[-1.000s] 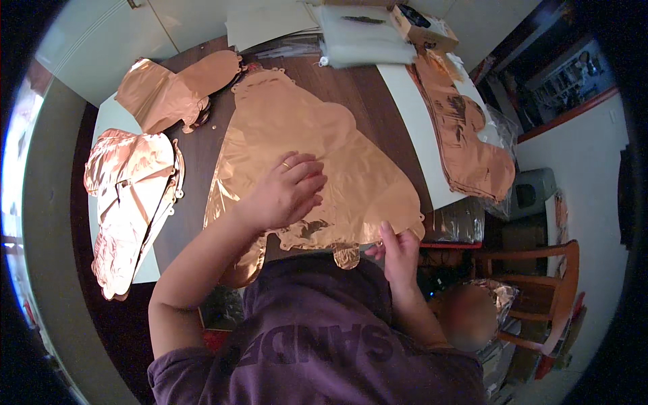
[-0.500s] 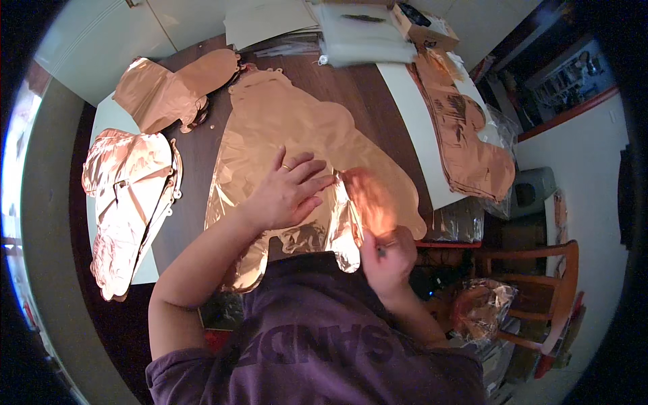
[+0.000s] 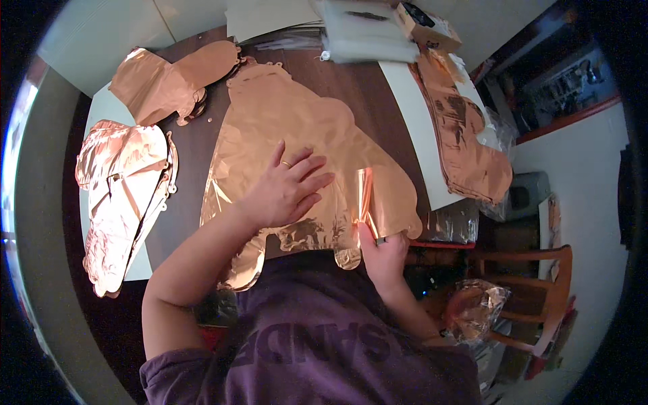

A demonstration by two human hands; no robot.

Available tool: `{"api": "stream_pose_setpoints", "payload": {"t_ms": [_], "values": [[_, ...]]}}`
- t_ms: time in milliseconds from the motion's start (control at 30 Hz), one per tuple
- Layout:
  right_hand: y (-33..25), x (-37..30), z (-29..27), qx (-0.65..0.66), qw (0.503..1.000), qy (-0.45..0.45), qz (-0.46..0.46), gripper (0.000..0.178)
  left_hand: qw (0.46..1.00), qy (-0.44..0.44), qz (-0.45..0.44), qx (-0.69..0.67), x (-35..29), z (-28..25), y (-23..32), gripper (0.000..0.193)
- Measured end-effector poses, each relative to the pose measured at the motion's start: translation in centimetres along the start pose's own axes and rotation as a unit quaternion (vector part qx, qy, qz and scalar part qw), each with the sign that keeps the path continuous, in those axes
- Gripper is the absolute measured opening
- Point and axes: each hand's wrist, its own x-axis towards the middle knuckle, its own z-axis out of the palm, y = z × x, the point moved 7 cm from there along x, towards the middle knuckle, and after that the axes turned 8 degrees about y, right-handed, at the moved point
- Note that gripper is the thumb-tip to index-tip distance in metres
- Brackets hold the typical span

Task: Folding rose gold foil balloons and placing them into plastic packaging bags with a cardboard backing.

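A large flat piece of copper-coloured foil, shaped like an uninflated foil balloon (image 3: 290,128), lies across the middle of the brown table with its near lobes at the edge by my shirt. My left hand (image 3: 289,189), a ring on one finger, rests on it or just above it with fingers spread and holds nothing. At the near right edge my right hand (image 3: 385,256) is closed on the foil, its thumb on top and most fingers hidden beneath. A shiny upright fold rises in the foil from that thumb.
Left lie folded copper foil pieces (image 3: 125,192) and, farther back, another foil stack (image 3: 162,81). More foil (image 3: 469,135) rests on a white sheet (image 3: 408,101) at right. Clear plastic bags (image 3: 368,34) and a cardboard box (image 3: 428,27) stand behind. A wooden chair (image 3: 540,256) is lower right.
The foil flap by my right hand, blurred before, has come down to a narrow upright fold. My right hand has closed on the edge; my left hand stays nearly in place.
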Motion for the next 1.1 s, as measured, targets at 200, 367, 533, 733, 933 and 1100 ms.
{"api": "stream_pose_setpoints", "payload": {"t_ms": [200, 367, 533, 733, 933, 1100], "values": [[-4.4, -2.3, 0.0, -0.018, 0.959, -0.009, -0.282, 0.025, 1.000, -0.014, 0.006, 0.020, -0.3, 0.4, -0.4, 0.053], [-4.8, -2.7, 1.0, 0.101, 0.942, -0.095, -0.304, 0.034, 0.999, -0.030, 0.011, 0.022, -0.3, 0.3, -0.4, 0.064], [-3.7, -0.1, -0.2, -0.033, 0.976, -0.063, -0.204, 0.062, 1.000, -0.019, 0.019, 0.016, -0.6, 0.3, -0.4, 0.065], [-3.4, -0.3, 0.5, -0.087, 0.976, -0.059, -0.189, 0.052, 0.999, -0.037, 0.001, -0.015, -0.4, 0.3, -0.6, 0.062], [-0.5, 0.8, -0.8, -0.008, 1.000, 0.001, -0.029, 0.016, 1.000, -0.014, -0.004, 0.008, 0.0, 0.7, -0.1, 0.052], [1.5, 0.3, -0.2, 0.177, 0.977, 0.001, 0.115, 0.013, 0.999, 0.034, 0.013, -0.002, 0.0, -0.6, 0.6, 0.035]]}}
